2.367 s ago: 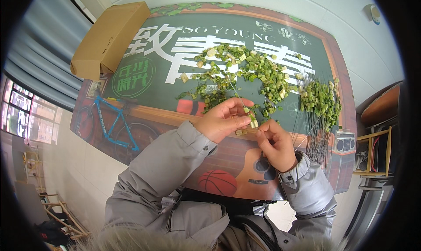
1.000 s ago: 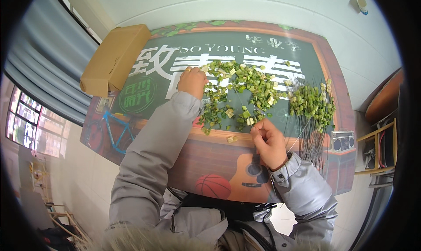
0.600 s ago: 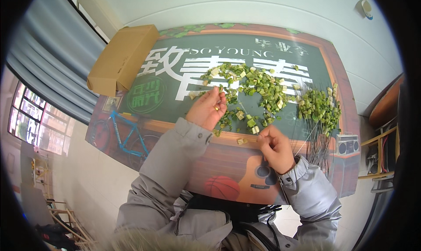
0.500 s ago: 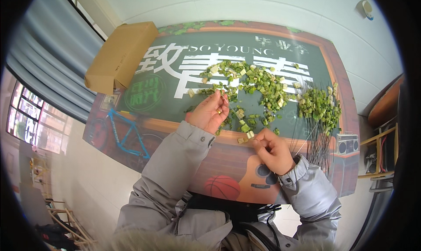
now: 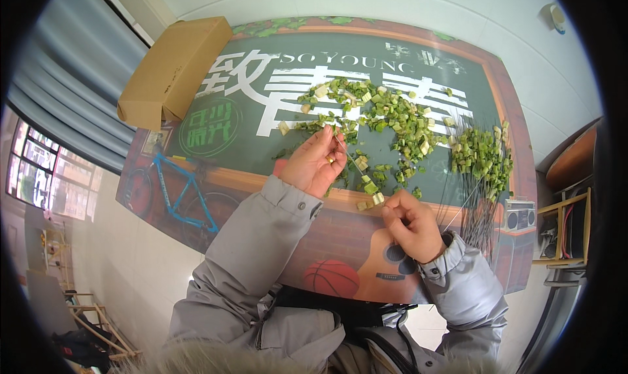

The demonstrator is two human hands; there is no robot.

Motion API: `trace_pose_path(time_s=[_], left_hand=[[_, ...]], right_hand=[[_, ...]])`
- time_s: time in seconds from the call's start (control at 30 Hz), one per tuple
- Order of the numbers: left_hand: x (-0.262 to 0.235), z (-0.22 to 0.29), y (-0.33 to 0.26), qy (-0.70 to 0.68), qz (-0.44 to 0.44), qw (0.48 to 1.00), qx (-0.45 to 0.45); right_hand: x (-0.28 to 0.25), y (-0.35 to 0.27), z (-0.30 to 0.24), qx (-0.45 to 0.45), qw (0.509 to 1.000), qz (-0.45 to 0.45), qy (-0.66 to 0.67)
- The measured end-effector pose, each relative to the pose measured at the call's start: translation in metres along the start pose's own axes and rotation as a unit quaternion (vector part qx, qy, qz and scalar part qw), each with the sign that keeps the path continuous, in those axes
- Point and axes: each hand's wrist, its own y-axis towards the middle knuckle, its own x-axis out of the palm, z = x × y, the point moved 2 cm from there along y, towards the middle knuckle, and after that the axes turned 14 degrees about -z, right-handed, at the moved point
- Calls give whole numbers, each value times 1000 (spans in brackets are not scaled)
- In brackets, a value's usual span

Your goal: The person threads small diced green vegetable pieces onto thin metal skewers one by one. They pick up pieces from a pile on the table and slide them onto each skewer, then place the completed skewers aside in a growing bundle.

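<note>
Tabletop (image 5: 222,158) first: we sit over a wide surface covered by a printed cloth with a dark green chalkboard design, a blue bicycle, a guitar and a basketball, and it carries everything within arm's reach. A long cardboard box (image 5: 173,70) lies at our far left, well apart from the work, where it does not crowd our hands. Across the middle spreads a loose pile of chopped green vegetable pieces (image 5: 376,116), scattered thin, we judge, so single pieces are easy to pick. To our right lies a bundle of thin skewers (image 5: 474,201) fanned on the cloth, their far ends already loaded with green pieces (image 5: 481,155), laid aside from the loose pile so finished ones stay separate. Our left hand (image 5: 314,165) is raised near the near edge of the pile, palm toward us, its fingertips pressed together on what looks like a small pale piece at the upper end of one skewer (image 5: 356,168). That thin stick slants down to our right hand (image 5: 409,227), whose grip is pinched shut around its lower end, holding it steady and angled toward the other hand. A few green and pale pieces (image 5: 371,194) already sit low on the stick, just above the right fingers.
</note>
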Motion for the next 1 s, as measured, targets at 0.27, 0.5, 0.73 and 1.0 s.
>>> trace_pose_path(time_s=[0.27, 0.5, 0.73, 1.0], left_hand=[[-1, 1, 1, -9, 7, 1000, 6], [0, 0, 0, -1, 10, 1000, 9], [-1, -10, 0, 86, 13, 996, -2], [10, -29, -7, 134, -32, 989, -54]], right_hand=[[0, 1, -1, 5, 1000, 1, 8], [0, 0, -1, 1, 1000, 5, 8], [-1, 0, -1, 8, 1000, 22, 5], [-1, 1, 0, 2, 999, 47, -5]])
